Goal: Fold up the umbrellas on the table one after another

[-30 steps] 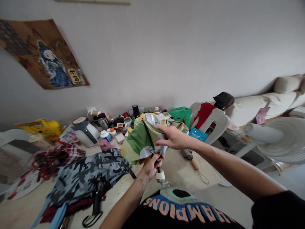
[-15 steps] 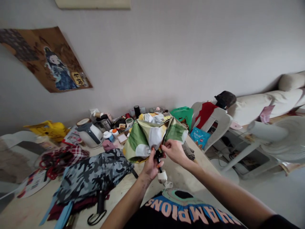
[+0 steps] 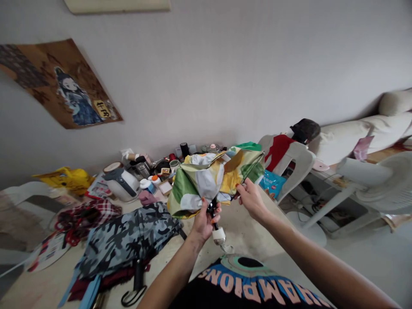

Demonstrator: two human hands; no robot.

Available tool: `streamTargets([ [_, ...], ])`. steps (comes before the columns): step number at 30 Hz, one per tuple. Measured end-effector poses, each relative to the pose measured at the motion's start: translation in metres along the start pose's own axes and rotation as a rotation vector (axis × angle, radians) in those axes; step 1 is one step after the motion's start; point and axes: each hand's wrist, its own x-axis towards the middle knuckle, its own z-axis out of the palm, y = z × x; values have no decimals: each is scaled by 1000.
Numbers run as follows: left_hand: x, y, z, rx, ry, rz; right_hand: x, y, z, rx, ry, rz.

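A green, yellow and white umbrella (image 3: 209,180) is held in front of me, its canopy loosely folded and its white-ended handle pointing toward my body. My left hand (image 3: 206,221) wraps round the dark shaft just below the canopy. With its fingers pinched, my right hand (image 3: 251,197) grips the canopy's edge on the right side. Left of my left arm lies a grey camouflage umbrella (image 3: 128,236) on the table, folded flat, with a black handle (image 3: 138,277) and wrist loop. Dark red and light blue cloth shows beneath it.
A white kettle (image 3: 120,182), bottles (image 3: 147,185) and other small items crowd the table's back by the wall. A yellow bag (image 3: 69,180) lies at the left. On the right stand a white chair (image 3: 298,165), a blue packet (image 3: 273,182) and a fan (image 3: 386,189).
My right hand has moved right and slightly up, drawing the canopy's edge outward. More yellow fabric shows between the folds. My left hand stays on the shaft.
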Motion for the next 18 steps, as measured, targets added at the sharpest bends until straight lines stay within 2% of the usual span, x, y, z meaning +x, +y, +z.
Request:
streamTargets([
  [3, -1, 2, 4, 3, -38, -24, 11, 7, -4, -10, 47, -28],
  [7, -4, 10, 10, 9, -96, -71, 34, 3, -23, -102, 121, -113],
  [11, -6, 12, 13, 17, -102, -61, 33, -6, -32, -344, 153, -240],
  [13, -5, 9, 13, 41, -101, -34, 19, -7, -27, -512, 245, -376],
  [15, -4, 5, 12, 62, -100, -4, 2, -8, -21, -666, 329, -573],
  [18, -3, -1, 12, 89, -94, 29, -16, -12, -14, -789, 345, -879],
])
